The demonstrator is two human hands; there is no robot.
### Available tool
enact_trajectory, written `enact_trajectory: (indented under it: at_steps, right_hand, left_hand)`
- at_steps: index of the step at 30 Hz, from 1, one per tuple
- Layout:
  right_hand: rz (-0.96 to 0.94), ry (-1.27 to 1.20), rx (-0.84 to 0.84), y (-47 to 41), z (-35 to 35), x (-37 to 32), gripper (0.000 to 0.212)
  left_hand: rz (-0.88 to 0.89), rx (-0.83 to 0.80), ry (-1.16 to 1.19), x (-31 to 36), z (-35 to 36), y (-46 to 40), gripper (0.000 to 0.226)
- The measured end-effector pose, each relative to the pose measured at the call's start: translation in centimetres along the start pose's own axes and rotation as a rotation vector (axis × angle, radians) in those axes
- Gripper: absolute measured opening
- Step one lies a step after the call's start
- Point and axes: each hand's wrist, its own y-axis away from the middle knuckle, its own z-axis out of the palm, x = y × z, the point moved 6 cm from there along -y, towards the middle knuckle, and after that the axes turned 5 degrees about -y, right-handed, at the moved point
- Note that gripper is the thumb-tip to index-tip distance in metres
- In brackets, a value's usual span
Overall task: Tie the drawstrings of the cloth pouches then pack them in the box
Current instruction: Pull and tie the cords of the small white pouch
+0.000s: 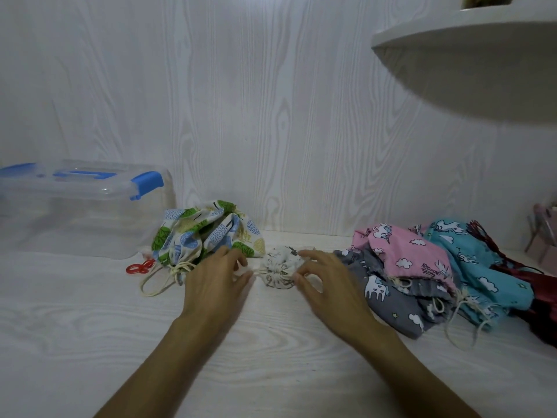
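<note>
White pouch cinched at mid-counter, cord ends pinched by left hand and right hand. Knot could slip if cords are eased unevenly. Lidded box parked far left; pile untied.

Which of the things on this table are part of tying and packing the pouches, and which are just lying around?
Part of the job:
- small white pouch, between left hand and right hand
- tree-print pouch
- pink unicorn pouch, grey unicorn pouch, blue unicorn pouch
- clear plastic box, lid on

Just lying about:
- red plastic clip
- dark red cloth
- white shelf
</note>
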Motion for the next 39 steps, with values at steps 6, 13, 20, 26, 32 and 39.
enact_trajectory:
  at_steps: [6,13,20,26,32,39]
  right_hand:
    - [0.028,-0.068,-0.01,0.4,0.3,0.6,0.026]
    - [-0.068,-0.089,-0.156,0.4,1.8,-0.3,0.018]
    - [-0.053,-0.067,-0.251,0.7,2.3,-0.6,0.016]
    - [0.12,-0.205,-0.325,0.6,2.7,0.3,0.022]
    - [0.171,-0.295,-0.344,0.7,2.3,-0.2,0.022]
    - [0.322,-0.654,-0.177,-0.7,-1.8,-0.7,0.038]
  left_hand:
    - [-0.113,-0.259,0.019,0.9,1.9,0.6,0.04]
    - [-0.314,-0.311,0.518,0.6,2.8,0.5,0.033]
    - [-0.409,-0.137,0.755,-0.2,2.2,0.6,0.017]
    - [-0.509,-0.171,1.252,2.0,1.3,0.4,0.018]
    - [-0.373,-0.383,1.295,3.7,1.5,0.6,0.025]
    - [-0.159,-0.632,1.216,5.5,1.2,1.1,0.025]
